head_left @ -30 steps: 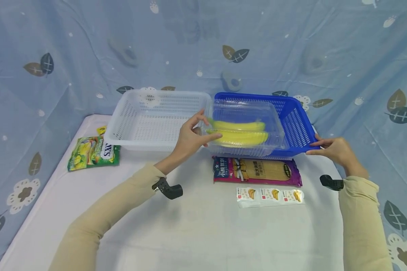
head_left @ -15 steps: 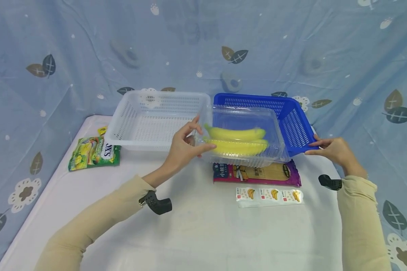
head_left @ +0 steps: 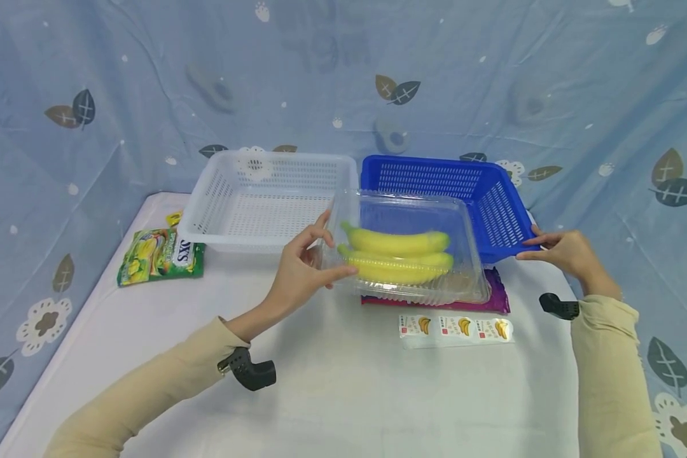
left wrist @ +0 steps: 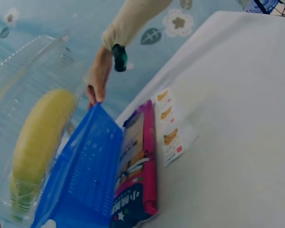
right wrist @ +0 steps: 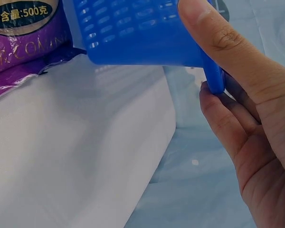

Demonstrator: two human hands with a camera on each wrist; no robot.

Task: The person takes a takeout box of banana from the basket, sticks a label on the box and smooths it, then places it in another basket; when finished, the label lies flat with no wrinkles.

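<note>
My left hand (head_left: 303,264) grips the left end of a clear plastic clamshell box (head_left: 412,213). Inside it lie yellow bananas (head_left: 401,242) with green tips. The box is held above the table, overlapping the front of a blue basket (head_left: 504,216) and a purple pasta packet (head_left: 495,299) in the head view. My right hand (head_left: 569,254) pinches the blue basket's front right rim, with the thumb over it and fingers beneath, as the right wrist view shows. In the left wrist view, one banana (left wrist: 42,137) shows through the clear plastic.
A white basket (head_left: 263,242) stands left of the blue one. At the far left lies a green snack bag (head_left: 160,254) with a small yellow packet (head_left: 173,218) behind it. A strip of banana stickers (head_left: 457,331) lies in front of the pasta. Patterned blue cloth hangs behind.
My left hand has drawn the box of bananas out from over the blue basket, toward me and slightly left, covering more of the pasta packet. My right hand stays on the rim.
</note>
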